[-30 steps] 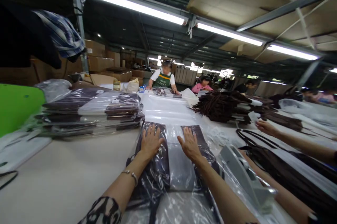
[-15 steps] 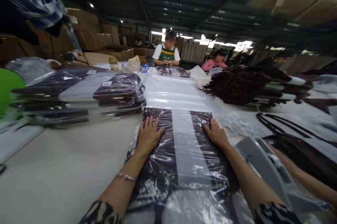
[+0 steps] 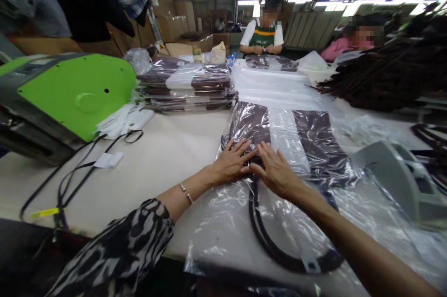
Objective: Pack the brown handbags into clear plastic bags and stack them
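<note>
A dark brown and white bag in a clear plastic sleeve point(image 3: 282, 143) lies flat on the cream table point(image 3: 167, 152) in front of me. Its dark looped handles point(image 3: 275, 246) show through the plastic near the table's front edge. My left hand point(image 3: 232, 164) lies flat on the sleeve's left side with fingers spread, open. My right hand point(image 3: 275, 171) rests beside it, fingers stretched out on the plastic, almost touching the left hand.
A stack of packed bags point(image 3: 188, 85) sits behind on the left, by a green machine point(image 3: 73, 97) with black cords point(image 3: 77, 171). A grey tape dispenser point(image 3: 401, 180) stands right. Dark straps point(image 3: 384, 78) are heaped far right. Two people point(image 3: 263, 31) work at the far end.
Both my hands have slid back toward me and together, from the bag's upper outer parts to its lower left. The view has tilted down and left, showing the green machine.
</note>
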A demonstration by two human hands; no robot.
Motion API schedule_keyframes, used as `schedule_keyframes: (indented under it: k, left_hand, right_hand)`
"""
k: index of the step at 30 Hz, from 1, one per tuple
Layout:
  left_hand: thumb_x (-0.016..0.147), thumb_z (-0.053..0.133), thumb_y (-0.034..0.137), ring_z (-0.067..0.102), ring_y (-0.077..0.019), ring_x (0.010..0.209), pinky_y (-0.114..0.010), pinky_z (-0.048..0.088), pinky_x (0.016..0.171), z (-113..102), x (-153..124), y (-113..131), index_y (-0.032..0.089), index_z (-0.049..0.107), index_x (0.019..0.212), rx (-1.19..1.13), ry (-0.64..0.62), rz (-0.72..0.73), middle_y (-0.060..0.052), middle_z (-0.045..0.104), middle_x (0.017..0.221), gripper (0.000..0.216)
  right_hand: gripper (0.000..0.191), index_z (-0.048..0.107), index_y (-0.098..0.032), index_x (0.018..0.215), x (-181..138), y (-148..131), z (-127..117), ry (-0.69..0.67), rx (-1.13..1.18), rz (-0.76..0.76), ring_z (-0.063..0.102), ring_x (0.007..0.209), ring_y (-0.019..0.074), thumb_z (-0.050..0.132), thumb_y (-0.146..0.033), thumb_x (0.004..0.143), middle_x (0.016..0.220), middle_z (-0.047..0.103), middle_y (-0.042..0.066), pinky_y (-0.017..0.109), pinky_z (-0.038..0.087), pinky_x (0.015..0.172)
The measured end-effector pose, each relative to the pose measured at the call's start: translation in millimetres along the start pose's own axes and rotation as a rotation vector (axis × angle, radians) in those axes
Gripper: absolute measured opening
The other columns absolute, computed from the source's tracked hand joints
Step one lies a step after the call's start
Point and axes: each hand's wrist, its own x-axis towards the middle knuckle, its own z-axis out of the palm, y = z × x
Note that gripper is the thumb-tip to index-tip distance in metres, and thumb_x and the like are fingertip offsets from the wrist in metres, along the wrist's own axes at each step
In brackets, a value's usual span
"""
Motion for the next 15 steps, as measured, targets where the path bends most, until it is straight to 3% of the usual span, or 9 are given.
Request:
schedule_keyframes:
  k: [3, 8, 12, 15]
  left_hand:
    - [0.096, 0.038, 0.060, 0.005, -0.0291, 0.151, -0.055, 0.009, 0.120, 8, -61, 14, 0.026, 0.019, 0.155, 0.030, -0.031, -0.099, -0.011, 0.014, 0.163, 0.070]
    - [0.091, 0.051, 0.058, 0.013, -0.0304, 0.150, -0.054, 0.019, 0.118, 14, -151, 44, 0.031, 0.020, 0.154, 0.080, -0.028, -0.229, -0.012, 0.015, 0.163, 0.075]
    - [0.090, 0.053, 0.058, 0.027, -0.0323, 0.146, -0.051, 0.028, 0.115, 22, -210, 65, 0.028, 0.014, 0.155, 0.183, 0.143, -0.356, -0.014, 0.026, 0.160, 0.082]
    - [0.093, 0.050, 0.048, 0.043, -0.0309, 0.136, -0.050, 0.034, 0.111, 29, -235, 75, 0.023, 0.013, 0.155, 0.221, 0.332, -0.411, -0.014, 0.046, 0.148, 0.077]
  right_hand:
    - [0.083, 0.034, -0.010, 0.151, -30, -37, 25, 0.034, -0.047, -0.125, 0.016, 0.149, 0.0294, 0.030, -0.070, 0.093, 0.159, 0.025, 0.015, 0.050, 0.010, 0.121]
    - [0.075, 0.039, -0.011, 0.148, -45, -47, 38, 0.063, -0.113, -0.120, 0.019, 0.148, 0.0306, 0.039, -0.062, 0.094, 0.158, 0.028, 0.014, 0.052, 0.012, 0.120]
    - [0.074, 0.038, -0.011, 0.149, -50, -60, 36, 0.053, -0.091, -0.173, 0.018, 0.148, 0.0302, 0.045, -0.058, 0.093, 0.158, 0.026, 0.014, 0.052, 0.009, 0.121]
    - [0.069, 0.039, -0.011, 0.149, -55, -73, 36, 0.007, -0.050, -0.222, 0.017, 0.148, 0.0299, 0.046, -0.053, 0.094, 0.157, 0.029, 0.013, 0.053, 0.005, 0.121]
